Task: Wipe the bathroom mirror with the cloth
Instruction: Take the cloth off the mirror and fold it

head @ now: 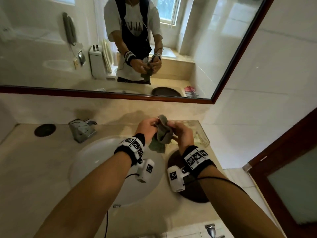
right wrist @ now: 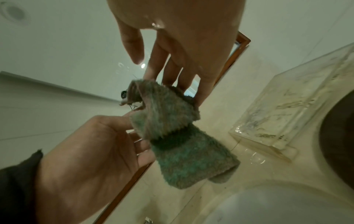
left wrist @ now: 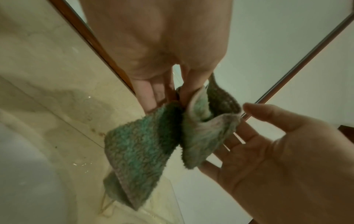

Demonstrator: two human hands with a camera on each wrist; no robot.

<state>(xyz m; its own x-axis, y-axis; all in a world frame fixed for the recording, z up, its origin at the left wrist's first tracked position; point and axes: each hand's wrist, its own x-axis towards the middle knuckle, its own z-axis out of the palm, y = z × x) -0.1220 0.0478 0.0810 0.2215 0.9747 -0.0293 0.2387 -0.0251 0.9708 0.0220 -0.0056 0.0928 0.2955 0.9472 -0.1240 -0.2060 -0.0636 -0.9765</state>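
- Left hand (head: 148, 126) and right hand (head: 180, 132): each grip pinches the green cloth (head: 163, 133), bunched between them.
- Mirror (head: 197, 40): at 12 o'clock, above the bench (head: 34, 160).

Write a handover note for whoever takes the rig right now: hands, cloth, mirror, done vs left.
Left hand: holds one side of the cloth, fingers on its upper fold.
Right hand: holds the other side; fingers mostly straight behind the fold.
Cloth: greenish, bunched, held between both hands above the counter, near the basin; lower end hangs free.
Mirror: on the wall ahead; the cloth is not touching it.
Done: cloth picked up.
Left: raise the cloth to the glass and wipe, probably after gathering it into one hand.
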